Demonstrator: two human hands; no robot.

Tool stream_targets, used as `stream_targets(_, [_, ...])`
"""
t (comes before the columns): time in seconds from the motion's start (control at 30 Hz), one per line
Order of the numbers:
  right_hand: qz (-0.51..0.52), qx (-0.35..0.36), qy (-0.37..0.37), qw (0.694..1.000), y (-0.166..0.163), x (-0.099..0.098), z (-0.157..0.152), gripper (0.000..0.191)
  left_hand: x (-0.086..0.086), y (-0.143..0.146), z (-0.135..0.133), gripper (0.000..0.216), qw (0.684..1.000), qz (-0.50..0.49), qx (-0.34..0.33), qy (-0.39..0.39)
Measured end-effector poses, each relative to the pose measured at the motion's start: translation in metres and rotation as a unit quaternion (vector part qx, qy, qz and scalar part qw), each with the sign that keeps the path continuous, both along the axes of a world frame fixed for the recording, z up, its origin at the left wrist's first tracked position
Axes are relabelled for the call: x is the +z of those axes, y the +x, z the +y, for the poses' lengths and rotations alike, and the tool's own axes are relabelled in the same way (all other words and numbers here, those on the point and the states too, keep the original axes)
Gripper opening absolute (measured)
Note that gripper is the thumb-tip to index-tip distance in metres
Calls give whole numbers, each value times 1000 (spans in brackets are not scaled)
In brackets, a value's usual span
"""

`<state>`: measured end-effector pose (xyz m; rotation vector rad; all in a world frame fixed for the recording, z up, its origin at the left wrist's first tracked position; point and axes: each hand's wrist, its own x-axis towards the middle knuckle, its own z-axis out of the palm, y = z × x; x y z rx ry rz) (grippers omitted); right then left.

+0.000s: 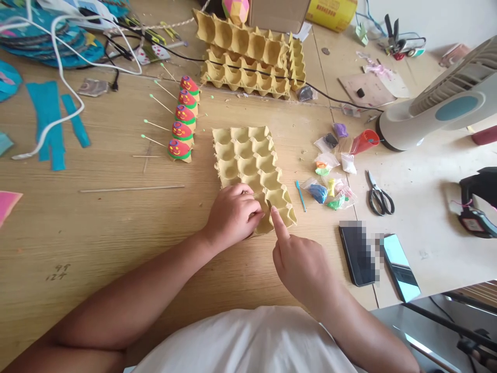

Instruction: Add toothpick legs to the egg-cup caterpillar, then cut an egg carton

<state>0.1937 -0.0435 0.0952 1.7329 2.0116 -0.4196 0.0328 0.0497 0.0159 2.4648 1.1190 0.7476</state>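
An egg carton of yellowish pulp lies on the table in front of me, its rows of cups facing up. My left hand rests on its near left part, fingers bent and gripping the cardboard. At the near right cups, my right hand has its index finger stretched along the carton and the other fingers folded under. A small dark sliver shows by that fingertip; whatever the folded fingers hold is hidden. Beyond the carton to the left stands a row of painted red and green egg-cup caterpillars with smiling faces.
More egg cartons are stacked at the back. On the right lie bags of coloured clay, a blue stick, scissors, two phones and a fan. Left are a thin stick, blue strips and a white cable.
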Motion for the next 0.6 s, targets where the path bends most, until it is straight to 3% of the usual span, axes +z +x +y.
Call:
stream_targets(0.37, [-5,0,10,1000,-1,-9,-3,75,-2,-1,0,20,1000,-4,-3,3])
stream_targets(0.6, [-36,10,16,999,3,-10,-27,77,-2,0,0,20,1000,-13,3,-11])
